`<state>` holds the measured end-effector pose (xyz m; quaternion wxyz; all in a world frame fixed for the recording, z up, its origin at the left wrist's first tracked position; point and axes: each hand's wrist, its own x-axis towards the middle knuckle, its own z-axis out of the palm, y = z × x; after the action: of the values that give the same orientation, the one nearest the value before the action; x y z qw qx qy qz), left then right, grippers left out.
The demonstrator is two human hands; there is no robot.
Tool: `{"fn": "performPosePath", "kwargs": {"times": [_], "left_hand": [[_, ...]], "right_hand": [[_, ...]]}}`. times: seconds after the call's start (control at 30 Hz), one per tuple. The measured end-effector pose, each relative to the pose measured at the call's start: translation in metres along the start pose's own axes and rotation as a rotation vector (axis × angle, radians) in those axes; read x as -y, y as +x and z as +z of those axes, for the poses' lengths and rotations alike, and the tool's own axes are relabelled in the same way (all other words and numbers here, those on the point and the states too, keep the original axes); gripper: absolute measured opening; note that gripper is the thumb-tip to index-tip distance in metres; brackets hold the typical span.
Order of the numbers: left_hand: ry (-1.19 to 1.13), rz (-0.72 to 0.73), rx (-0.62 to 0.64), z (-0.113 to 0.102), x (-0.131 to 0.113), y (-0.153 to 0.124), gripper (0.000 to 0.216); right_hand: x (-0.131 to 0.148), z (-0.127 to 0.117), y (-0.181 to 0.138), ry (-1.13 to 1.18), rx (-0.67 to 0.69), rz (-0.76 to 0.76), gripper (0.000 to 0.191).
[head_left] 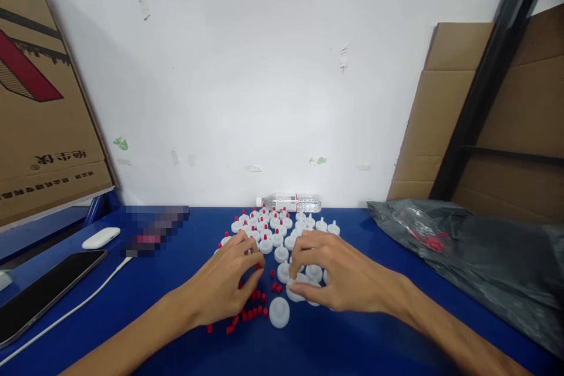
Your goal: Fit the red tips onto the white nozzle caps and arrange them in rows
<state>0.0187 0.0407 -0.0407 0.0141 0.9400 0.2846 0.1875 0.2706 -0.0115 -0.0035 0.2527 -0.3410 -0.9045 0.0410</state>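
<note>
My left hand (pixel 233 279) is curled over a scatter of small red caps (pixel 249 314), its thumb and forefinger close together with a bit of red between the tips. My right hand (pixel 328 273) has thumb and forefinger on the rim of a white nozzle lid (pixel 294 292), above other white lids (pixel 314 273) partly hidden by the hand. Between the hands lie a few loose red caps (pixel 277 288). One white lid (pixel 279 312) rests nearer to me. Farther back, several white lids (pixel 265 245) carry red caps on their spouts; lids on the right (pixel 333 228) have bare spouts.
A clear bottle (pixel 295 203) lies along the wall. On the left are a phone (pixel 48 288), a white case (pixel 101 238) and a white cable (pixel 83 305). A grey plastic bag (pixel 476 258) covers the right side of the blue table (pixel 176 346). Cardboard (pixel 48 88) stands at left.
</note>
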Motion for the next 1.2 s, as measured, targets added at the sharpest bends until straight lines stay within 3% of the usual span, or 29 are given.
{"fn": "performPosePath", "kwargs": {"times": [0.17,0.33,0.43,0.6,0.77,1.2], "left_hand": [[-0.006,-0.009,0.009,-0.002,0.001,0.000,0.015],[0.019,-0.035,-0.081,-0.004,0.004,0.002,0.020],[0.052,-0.033,-0.121,-0.004,0.008,0.002,0.027],[0.126,0.036,-0.082,0.003,0.017,0.000,0.046],[0.126,0.085,-0.081,0.008,0.021,0.002,0.059],[0.035,0.063,-0.154,0.014,0.028,0.013,0.022]], "right_hand": [[0.001,0.001,-0.003,0.039,0.149,0.070,0.006],[0.001,0.003,-0.002,0.032,0.190,0.101,0.007],[-0.001,0.003,0.000,0.001,0.113,0.079,0.006],[-0.013,0.011,-0.005,-0.213,-0.130,-0.024,0.025],[-0.020,0.020,-0.013,-0.288,-0.181,-0.091,0.021],[-0.007,0.029,-0.007,-0.270,-0.321,-0.187,0.016]]}}
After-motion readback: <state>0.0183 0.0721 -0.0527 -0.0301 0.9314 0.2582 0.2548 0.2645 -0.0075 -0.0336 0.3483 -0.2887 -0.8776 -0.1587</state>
